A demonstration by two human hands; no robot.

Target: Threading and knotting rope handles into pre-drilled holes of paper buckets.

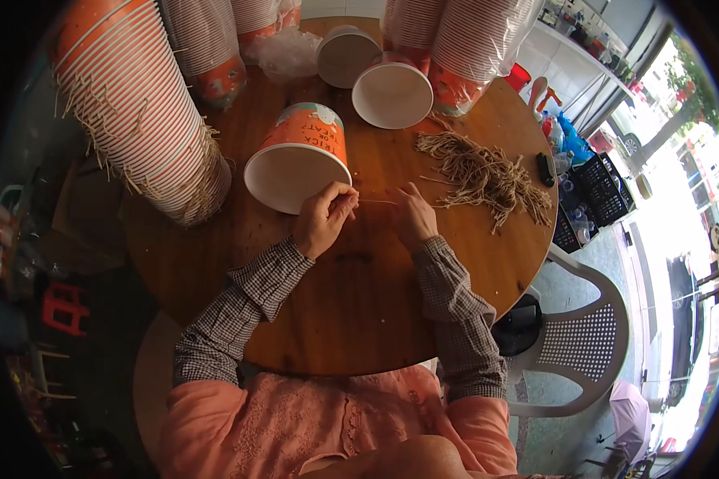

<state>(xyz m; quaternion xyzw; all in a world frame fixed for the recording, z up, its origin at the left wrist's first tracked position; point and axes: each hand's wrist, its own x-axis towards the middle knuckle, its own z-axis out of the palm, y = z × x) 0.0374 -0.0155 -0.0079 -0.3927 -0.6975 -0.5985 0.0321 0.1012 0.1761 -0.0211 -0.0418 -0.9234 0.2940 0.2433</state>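
In front of me, over the round wooden table, a thin strand of twine [377,201] runs nearly straight between my two hands. My left hand [321,223] pinches one end between thumb and fingertips, close to the rim of an orange paper bucket [327,128]. That bucket lies on its side, its white mouth facing me. The other end of the strand reaches the fingers of my right hand [415,219], which are closed on it but slightly blurred. A loose bundle of tan twine pieces [483,176] lies to the right of my right hand.
At left leans a tall stack of nested buckets [148,128] with twine sticking out. Plastic-wrapped bucket stacks [479,48] and two loose buckets [393,94] [347,57] stand at the back. A small black object [545,169] sits at the table's right edge, near a grey plastic chair [579,343].
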